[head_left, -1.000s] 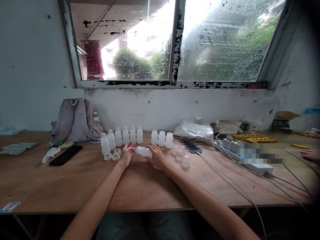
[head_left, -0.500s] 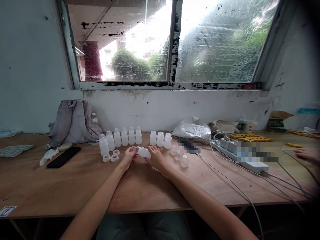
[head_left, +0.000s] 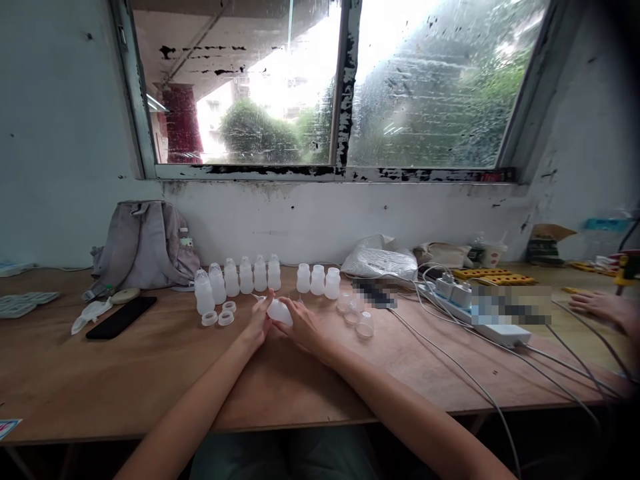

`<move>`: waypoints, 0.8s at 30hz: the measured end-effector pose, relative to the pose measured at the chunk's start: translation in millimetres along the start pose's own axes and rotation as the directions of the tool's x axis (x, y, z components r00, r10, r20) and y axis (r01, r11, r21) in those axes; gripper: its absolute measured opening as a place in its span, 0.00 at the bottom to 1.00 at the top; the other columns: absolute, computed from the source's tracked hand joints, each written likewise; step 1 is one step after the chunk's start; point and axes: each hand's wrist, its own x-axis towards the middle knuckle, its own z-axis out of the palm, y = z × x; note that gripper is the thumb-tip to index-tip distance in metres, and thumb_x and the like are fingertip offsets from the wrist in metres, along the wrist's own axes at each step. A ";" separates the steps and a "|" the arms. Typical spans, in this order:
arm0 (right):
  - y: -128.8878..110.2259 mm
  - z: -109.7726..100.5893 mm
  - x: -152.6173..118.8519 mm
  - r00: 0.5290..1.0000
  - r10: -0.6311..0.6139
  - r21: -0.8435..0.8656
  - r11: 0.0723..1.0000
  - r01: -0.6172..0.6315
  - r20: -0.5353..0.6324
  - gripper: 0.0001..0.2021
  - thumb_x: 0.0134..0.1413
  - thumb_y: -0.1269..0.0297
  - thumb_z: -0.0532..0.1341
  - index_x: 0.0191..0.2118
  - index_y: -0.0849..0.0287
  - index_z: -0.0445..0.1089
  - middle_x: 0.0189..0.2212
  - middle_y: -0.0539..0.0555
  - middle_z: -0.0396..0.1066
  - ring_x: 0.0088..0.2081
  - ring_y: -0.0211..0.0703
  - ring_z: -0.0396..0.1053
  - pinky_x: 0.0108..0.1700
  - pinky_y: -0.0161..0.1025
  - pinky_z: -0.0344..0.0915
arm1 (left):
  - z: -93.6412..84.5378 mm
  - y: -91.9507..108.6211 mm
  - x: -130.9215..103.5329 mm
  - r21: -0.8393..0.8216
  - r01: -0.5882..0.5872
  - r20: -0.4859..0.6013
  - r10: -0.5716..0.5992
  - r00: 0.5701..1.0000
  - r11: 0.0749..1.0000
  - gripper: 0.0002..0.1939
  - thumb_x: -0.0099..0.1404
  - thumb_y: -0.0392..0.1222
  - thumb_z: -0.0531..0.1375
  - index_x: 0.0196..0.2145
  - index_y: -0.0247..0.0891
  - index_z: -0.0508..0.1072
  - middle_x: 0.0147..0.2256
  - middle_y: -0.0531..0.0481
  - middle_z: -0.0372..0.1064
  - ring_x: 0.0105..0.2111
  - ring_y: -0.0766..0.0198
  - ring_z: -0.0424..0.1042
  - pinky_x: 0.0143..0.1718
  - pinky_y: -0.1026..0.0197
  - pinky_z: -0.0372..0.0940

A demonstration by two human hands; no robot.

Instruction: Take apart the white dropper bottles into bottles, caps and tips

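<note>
While both forearms reach in over the front edge of the wooden worktop (head_left: 300, 380), the two hands meet on one frosted baby bottle (head_left: 281, 312), held tilted over the middle stretch, in front of the bottle rows and well back from that front edge.

Left hand (head_left: 259, 320): thumb raised and straight, near the bottle's left side; fingers partly bent, gripping that end. Fingertips small and blurred; cannot tell whether they pinch a separate part.

Right hand (head_left: 300, 323): fingers curved over the bottle's right side, set close together, gap between fingers and palm filled by the bottle. Right thumb mostly hidden; its exact hold cannot be told.

Along the back edge, left of the hands: six capped bottles (head_left: 245, 275) upright in a bent row, the left end swinging toward the front edge. Just before that end, three translucent collar rings (head_left: 225, 319) lie flat. Right of the hands, three uncapped bottles (head_left: 317, 280) stand side by side; nearer the front edge from these, three clear dome caps (head_left: 365, 325) in a slanting line.

Toward the left end: grey backpack (head_left: 143, 243) at the back edge, black phone (head_left: 121, 318) before it. Toward the right end: white power strip (head_left: 503, 333), and a co-worker's hand (head_left: 595, 303) beyond it.
</note>
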 end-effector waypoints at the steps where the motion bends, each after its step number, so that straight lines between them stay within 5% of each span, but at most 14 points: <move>1: -2.5 1.5 -0.5 1.000 0.019 0.060 0.998 -0.020 0.025 0.22 0.46 0.58 0.58 0.47 0.57 0.55 0.38 0.57 0.66 0.39 0.46 0.64 0.40 0.42 0.59 | 0.0 -2.7 0.8 0.013 -0.017 -0.077 0.018 0.997 1.000 0.14 0.44 0.44 0.64 0.26 0.33 0.69 0.21 0.53 0.66 0.20 0.70 0.65 0.23 0.67 0.59; 4: -7.0 3.6 -0.3 0.982 0.162 0.305 0.934 -0.185 0.099 0.22 0.44 0.56 0.59 0.44 0.56 0.52 0.31 0.51 0.66 0.33 0.42 0.66 0.34 0.38 0.62 | -3.5 -7.8 3.9 0.037 -0.031 -0.180 0.037 0.983 0.999 0.07 0.43 0.38 0.62 0.20 0.32 0.69 0.20 0.53 0.66 0.19 0.70 0.64 0.22 0.67 0.58; 8: -8.4 3.5 -0.1 0.911 0.343 0.482 0.773 -0.412 0.228 0.21 0.42 0.54 0.59 0.40 0.55 0.52 0.28 0.47 0.62 0.28 0.39 0.64 0.28 0.36 0.61 | -6.7 -9.5 5.3 0.024 -0.037 -0.193 0.041 0.980 0.999 0.03 0.43 0.36 0.58 0.18 0.32 0.69 0.19 0.53 0.67 0.19 0.69 0.64 0.25 0.65 0.59; 11: -8.4 5.2 -0.5 0.879 0.360 0.560 0.678 -0.476 0.312 0.21 0.42 0.53 0.59 0.40 0.55 0.52 0.28 0.48 0.62 0.27 0.39 0.65 0.27 0.36 0.62 | -4.7 -5.8 3.4 0.003 -0.034 -0.159 0.034 0.987 0.999 0.03 0.44 0.35 0.57 0.19 0.32 0.68 0.21 0.51 0.68 0.22 0.67 0.66 0.28 0.63 0.61; 18: -1.3 13.0 3.8 0.950 0.309 0.512 0.809 -0.291 0.051 0.27 0.44 0.55 0.58 0.48 0.58 0.49 0.40 0.55 0.62 0.41 0.41 0.63 0.42 0.40 0.60 | -4.7 2.0 -0.7 0.033 -0.019 0.213 0.012 0.977 0.999 0.18 0.51 0.45 0.61 0.39 0.36 0.65 0.35 0.46 0.68 0.33 0.62 0.69 0.35 0.61 0.63; 22: 14.8 -4.4 11.5 0.971 0.200 0.382 0.894 -0.234 0.129 0.20 0.48 0.56 0.55 0.47 0.59 0.57 0.41 0.55 0.62 0.41 0.41 0.62 0.42 0.38 0.60 | -10.7 -5.9 2.7 0.239 -0.165 0.160 0.129 0.979 0.957 0.25 0.48 0.43 0.64 0.43 0.36 0.62 0.40 0.42 0.67 0.39 0.58 0.68 0.38 0.59 0.62; 24: 26.7 -28.4 17.6 0.969 0.231 0.175 0.954 -0.243 0.085 0.16 0.52 0.56 0.51 0.41 0.60 0.64 0.39 0.56 0.63 0.40 0.41 0.63 0.43 0.39 0.59 | -12.9 -8.1 4.9 0.318 -0.254 0.169 0.208 0.963 0.914 0.28 0.47 0.42 0.65 0.44 0.36 0.61 0.42 0.41 0.66 0.42 0.57 0.66 0.43 0.57 0.61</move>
